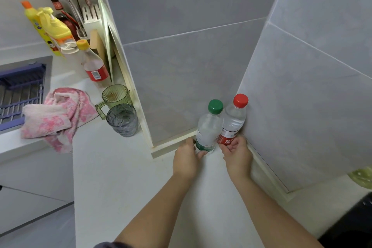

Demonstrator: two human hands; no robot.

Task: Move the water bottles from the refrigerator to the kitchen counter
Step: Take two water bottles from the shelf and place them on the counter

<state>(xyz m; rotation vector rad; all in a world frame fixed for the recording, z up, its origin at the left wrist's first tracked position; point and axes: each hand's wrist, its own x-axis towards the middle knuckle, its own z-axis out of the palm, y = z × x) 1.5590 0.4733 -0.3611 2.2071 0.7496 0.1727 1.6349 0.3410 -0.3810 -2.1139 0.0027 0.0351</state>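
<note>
Two clear water bottles stand upright side by side on the white kitchen counter (124, 177), tucked into the tiled wall corner. The green-capped bottle (208, 127) is on the left, and my left hand (188, 159) grips its base with thumb and fingers curled round the green label. The red-capped bottle (233, 119) leans slightly against the right wall, and my right hand (236, 152) holds its red-labelled base. The two bottles touch each other. No refrigerator is in view.
A grey glass (122, 120) and a green handled cup (114, 97) stand left of the bottles by the wall edge. A pink towel (56, 119) lies by the sink rack (20, 94). Sauce and detergent bottles (58, 32) and a utensil holder (91, 18) crowd the back left.
</note>
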